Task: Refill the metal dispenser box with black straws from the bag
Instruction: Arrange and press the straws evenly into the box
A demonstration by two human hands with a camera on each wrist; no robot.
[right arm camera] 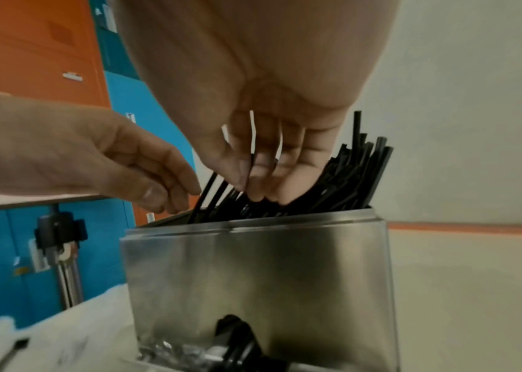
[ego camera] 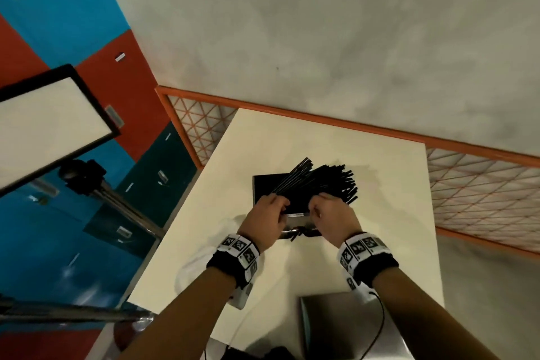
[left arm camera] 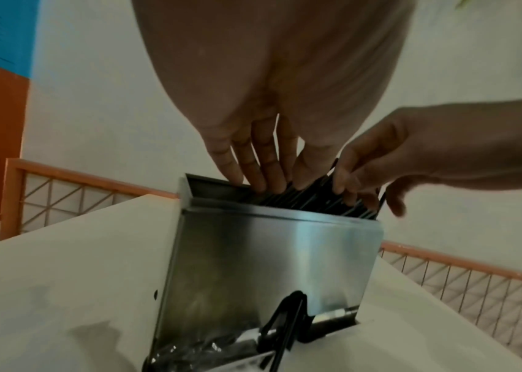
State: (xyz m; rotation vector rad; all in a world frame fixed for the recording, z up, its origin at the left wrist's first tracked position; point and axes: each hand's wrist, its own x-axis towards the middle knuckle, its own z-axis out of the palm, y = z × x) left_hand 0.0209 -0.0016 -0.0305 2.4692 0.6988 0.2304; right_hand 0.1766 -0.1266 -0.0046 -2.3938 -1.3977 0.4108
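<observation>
Black thin plastic straws bunched in open-topped shiny steel dispenser box on cream tabletop, fanned, sticking out. Left grip straight-fingered, pressing straw tops; right grip among straws, pinch unclear. Remaining, likely: seat bundle.

Left hand, fingers straight, is poking down on the straws in the open box on the table; right hand touches them too.

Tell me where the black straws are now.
Head view, centre of the table: the black straws fan out of the open top of the metal dispenser box, leaning right, with the left hand and right hand touching them.
</observation>
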